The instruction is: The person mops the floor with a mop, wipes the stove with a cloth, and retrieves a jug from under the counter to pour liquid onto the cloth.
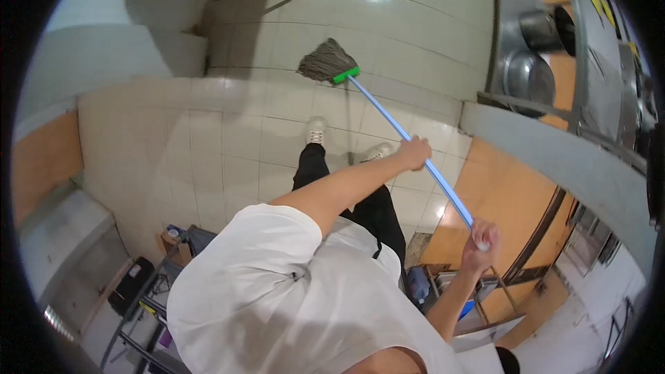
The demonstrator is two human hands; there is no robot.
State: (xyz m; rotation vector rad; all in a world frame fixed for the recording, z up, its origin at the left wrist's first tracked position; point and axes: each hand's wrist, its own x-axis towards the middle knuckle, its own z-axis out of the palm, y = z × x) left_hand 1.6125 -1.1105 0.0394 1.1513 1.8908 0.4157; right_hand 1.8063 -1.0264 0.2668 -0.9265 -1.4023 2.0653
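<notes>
A string mop with a light blue pole [383, 109] slants across the view. Its grey-brown strands [325, 61] spread on the tiled floor beyond my shoes, below a green clamp [347, 75]. Around the middle of the pole my left hand [415, 153] is closed, my arm reaching across my body. My right hand [481, 242] is wrapped round the pole's top end, farther right and nearer to me; the pale tip shows at its fingers.
Shiny pale tiles [409, 21] run ahead of my shoes [316, 130]. At the right, a metal rack [500, 48] holds a steel pot [540, 31] and a metal basin [528, 79]. A table's dark metal leg [284, 0] stands at the upper left.
</notes>
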